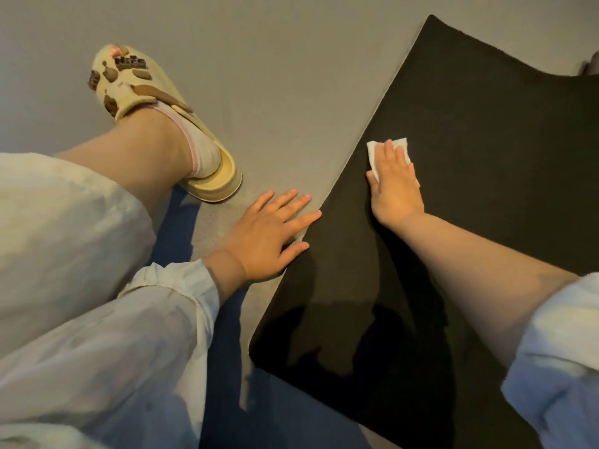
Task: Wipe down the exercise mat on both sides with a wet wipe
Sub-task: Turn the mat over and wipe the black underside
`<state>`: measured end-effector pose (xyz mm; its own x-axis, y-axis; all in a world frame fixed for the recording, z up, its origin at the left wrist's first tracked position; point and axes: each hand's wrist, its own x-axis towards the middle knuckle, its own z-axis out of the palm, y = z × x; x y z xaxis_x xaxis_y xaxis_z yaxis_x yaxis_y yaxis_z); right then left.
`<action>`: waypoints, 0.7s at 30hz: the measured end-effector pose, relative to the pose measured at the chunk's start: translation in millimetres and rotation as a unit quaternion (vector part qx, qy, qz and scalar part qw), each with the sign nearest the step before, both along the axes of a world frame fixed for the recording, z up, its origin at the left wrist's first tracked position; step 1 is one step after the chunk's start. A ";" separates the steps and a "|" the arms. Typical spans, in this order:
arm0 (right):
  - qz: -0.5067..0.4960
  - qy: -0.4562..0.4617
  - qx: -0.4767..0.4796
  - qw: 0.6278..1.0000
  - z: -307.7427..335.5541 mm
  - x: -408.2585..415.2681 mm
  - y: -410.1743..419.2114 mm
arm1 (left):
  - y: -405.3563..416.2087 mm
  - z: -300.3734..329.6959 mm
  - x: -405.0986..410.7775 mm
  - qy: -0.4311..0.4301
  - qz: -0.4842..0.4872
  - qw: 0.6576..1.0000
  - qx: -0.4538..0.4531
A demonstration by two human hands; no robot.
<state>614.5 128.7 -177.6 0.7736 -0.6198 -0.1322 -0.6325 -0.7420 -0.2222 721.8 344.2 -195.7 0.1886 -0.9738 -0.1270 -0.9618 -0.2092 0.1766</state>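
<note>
A black exercise mat (479, 131) lies flat on the grey floor and fills the right half of the view. My right hand (395, 186) presses a white wet wipe (372, 157) flat onto the mat with straight fingers; the wipe shows at the fingertips and along the hand's left side. My left hand (269, 234) rests flat on the floor with spread fingers, its fingertips touching the mat's left edge. The mat's near part looks darker and glossy.
My left leg in pale trousers and a cream slipper (162, 124) stands on the grey floor (275, 76) left of the mat. A dark blue shadow falls between my knee and the mat. A small dark object (591, 64) shows at the right edge.
</note>
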 end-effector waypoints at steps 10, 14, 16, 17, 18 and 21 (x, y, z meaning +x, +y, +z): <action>0.139 0.002 0.070 0.988 1.9 -49.3 89.8 | 2.3 1.6 0.4 0.011 -0.013 0.999 -0.049; 0.164 -0.004 0.112 0.980 4.9 -67.7 123.1 | 2.2 2.2 0.5 0.009 -0.021 0.999 -0.042; 0.175 -0.005 0.113 0.978 4.5 -72.8 133.0 | 1.5 1.8 0.7 0.005 -0.017 0.999 -0.035; 0.177 -0.004 0.107 0.978 4.0 -73.8 134.4 | 1.3 2.0 0.5 0.004 -0.013 0.999 -0.036; 0.176 -0.004 0.102 0.979 3.7 -74.2 133.9 | 0.6 2.5 -0.3 0.012 -0.002 0.999 -0.042; 0.169 -0.009 0.120 0.978 5.0 -71.7 127.7 | -7.0 7.1 -12.1 0.117 0.119 0.980 -0.108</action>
<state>542.9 256.4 -172.6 0.9325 -0.2805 -0.2274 -0.3542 -0.8334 -0.4242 709.7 337.2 -188.6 0.4045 -0.9145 0.0113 -0.8182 -0.3563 0.4513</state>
